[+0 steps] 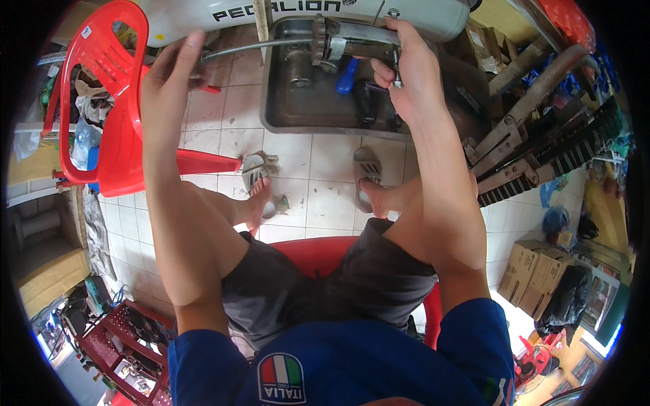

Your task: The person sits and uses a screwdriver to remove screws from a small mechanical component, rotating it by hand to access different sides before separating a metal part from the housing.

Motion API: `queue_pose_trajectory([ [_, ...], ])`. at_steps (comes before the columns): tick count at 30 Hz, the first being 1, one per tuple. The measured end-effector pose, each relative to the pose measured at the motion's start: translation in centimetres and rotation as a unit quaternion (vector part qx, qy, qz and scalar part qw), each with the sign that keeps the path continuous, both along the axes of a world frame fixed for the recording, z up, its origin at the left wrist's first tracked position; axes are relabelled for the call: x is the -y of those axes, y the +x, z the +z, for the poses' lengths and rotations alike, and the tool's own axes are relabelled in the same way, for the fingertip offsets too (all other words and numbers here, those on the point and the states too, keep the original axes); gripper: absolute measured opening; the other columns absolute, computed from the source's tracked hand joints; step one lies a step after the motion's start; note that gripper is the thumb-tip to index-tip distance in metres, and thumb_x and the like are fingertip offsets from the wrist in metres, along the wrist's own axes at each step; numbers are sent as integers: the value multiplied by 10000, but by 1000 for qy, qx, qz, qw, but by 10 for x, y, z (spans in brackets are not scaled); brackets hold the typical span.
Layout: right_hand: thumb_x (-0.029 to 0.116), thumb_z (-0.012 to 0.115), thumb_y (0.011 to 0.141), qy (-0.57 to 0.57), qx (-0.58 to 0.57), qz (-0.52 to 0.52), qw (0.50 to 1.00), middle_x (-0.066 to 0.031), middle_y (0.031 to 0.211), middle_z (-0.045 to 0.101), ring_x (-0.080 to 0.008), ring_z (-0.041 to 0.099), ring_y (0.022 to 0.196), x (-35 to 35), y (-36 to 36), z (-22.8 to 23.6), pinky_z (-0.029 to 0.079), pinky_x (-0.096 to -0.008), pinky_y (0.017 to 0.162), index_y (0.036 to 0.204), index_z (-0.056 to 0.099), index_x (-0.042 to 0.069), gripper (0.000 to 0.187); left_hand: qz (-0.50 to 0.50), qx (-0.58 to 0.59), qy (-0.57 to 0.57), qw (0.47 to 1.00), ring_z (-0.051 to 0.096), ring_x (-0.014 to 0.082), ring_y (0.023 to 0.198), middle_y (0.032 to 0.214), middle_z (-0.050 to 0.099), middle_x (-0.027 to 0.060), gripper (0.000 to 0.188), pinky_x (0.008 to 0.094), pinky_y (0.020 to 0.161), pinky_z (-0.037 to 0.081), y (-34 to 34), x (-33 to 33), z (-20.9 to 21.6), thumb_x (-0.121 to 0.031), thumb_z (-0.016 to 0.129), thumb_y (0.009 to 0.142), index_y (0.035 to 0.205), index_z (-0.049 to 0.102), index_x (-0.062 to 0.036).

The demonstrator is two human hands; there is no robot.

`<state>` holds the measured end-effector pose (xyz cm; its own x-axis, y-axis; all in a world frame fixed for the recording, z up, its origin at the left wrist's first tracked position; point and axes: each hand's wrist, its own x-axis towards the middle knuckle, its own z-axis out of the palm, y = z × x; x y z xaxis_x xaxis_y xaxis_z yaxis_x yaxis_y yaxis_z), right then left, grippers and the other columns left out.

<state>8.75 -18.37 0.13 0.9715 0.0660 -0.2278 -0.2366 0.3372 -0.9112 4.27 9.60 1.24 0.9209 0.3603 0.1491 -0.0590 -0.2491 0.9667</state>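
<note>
Raised over the far-left floor, my left hand (pixel 175 71) is curled at the near end of a long thin metal rod (pixel 261 47). The rod runs rightward to a greasy metal assembly (pixel 362 40) with a toothed ring (pixel 318 40) on its left side. My right hand (pixel 413 71) grips that assembly at its right end, next to a small upright metal bar (pixel 397 64). Below it lies a dark metal tray (pixel 284 122). In the tray are a blue-handled tool (pixel 347 78), a metal cylinder (pixel 300 71) and a black part (pixel 369 101).
A red plastic chair (pixel 122 128) stands at the left. Behind the tray is a large white tank (pixel 230 20). Metal tubes and a dark ribbed part (pixel 548 155) lean at the right. Cardboard boxes (pixel 535 274) sit on the lower right; my sandalled feet rest on white tiles (pixel 325 189).
</note>
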Motion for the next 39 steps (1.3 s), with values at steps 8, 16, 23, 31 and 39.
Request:
queue_pose_trajectory([
  [8,265,538,967,6,19,-7,1000,-196,756,676,-111,398,450,1,1,-4,336,-288,449,983,575,-18,285,-20,-78,-4,997,594,103,731,878,664,41,497,251,660,472,1,-14,2,-373,703,935,1237,649,19],
  [16,248,504,995,-4,4,-16,1000,-161,766,664,-104,371,465,3,0,-2,305,-275,461,1011,561,-1,256,-73,-90,57,992,590,102,761,918,673,42,457,246,691,477,-3,-9,5,-348,716,930,1228,663,-5],
  [23,258,539,968,18,15,-4,1000,-198,744,678,-109,400,448,3,6,-10,336,-287,445,986,566,-13,273,-66,53,22,996,597,98,748,1013,673,70,450,253,707,487,-5,3,-5,-340,692,951,1253,651,-9],
  [31,256,537,968,8,13,-8,1000,-196,743,675,-108,391,443,1,2,-7,335,-288,442,988,567,-19,278,-35,-66,33,997,606,129,946,1145,639,91,488,283,863,490,1,-13,0,-281,711,940,1321,587,-4],
  [39,247,486,1009,-13,-1,-7,1000,-140,799,654,-102,364,489,0,-1,1,290,-268,478,1084,555,2,265,-61,-68,-21,996,624,153,967,1118,655,83,468,263,881,500,0,-19,-2,-332,736,919,1252,641,-17],
])
